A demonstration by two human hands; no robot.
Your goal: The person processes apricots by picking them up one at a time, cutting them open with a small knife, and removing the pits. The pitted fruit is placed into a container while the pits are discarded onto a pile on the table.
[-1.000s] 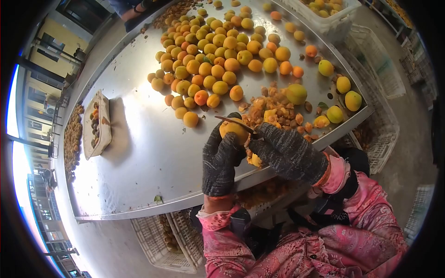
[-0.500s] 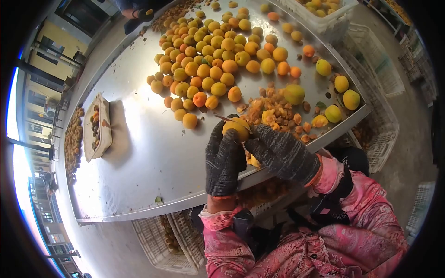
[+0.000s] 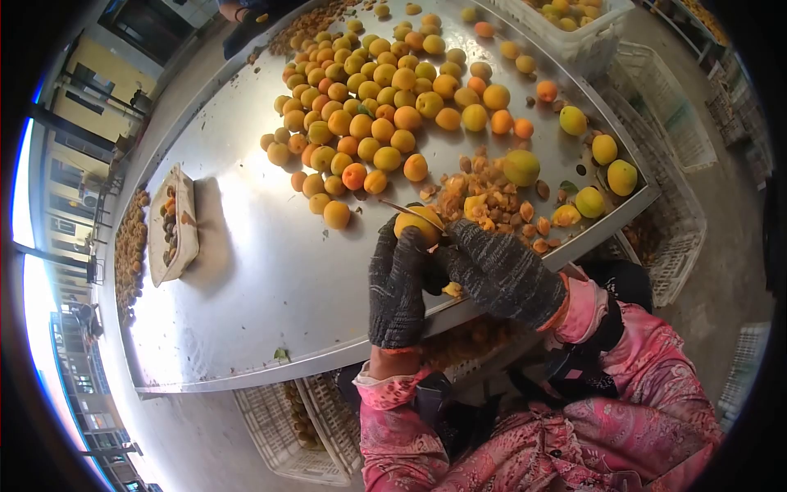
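Note:
Over the near edge of the metal table, my left hand (image 3: 398, 283), in a dark grey knit glove, is closed round a yellow apricot (image 3: 419, 225). My right hand (image 3: 502, 272), gloved alike, is closed on a thin knife (image 3: 402, 210); its handle is hidden in the fingers. The blade lies across the top of the apricot and its tip points out to the left. Just beyond my hands is a heap of apricot pits and torn flesh (image 3: 479, 197), with a larger green-yellow apricot (image 3: 521, 167) against it.
Many whole apricots (image 3: 361, 123) cover the far middle of the metal table (image 3: 270, 320). A white tray (image 3: 182, 225) with dark scraps stands at left, near piled pits (image 3: 130, 246). Crates stand at the right and below the table. Another person's hand (image 3: 246, 15) is at the far edge.
The knife blade has shifted across the top of the apricot, with more of it showing. My left hand has turned slightly around the apricot.

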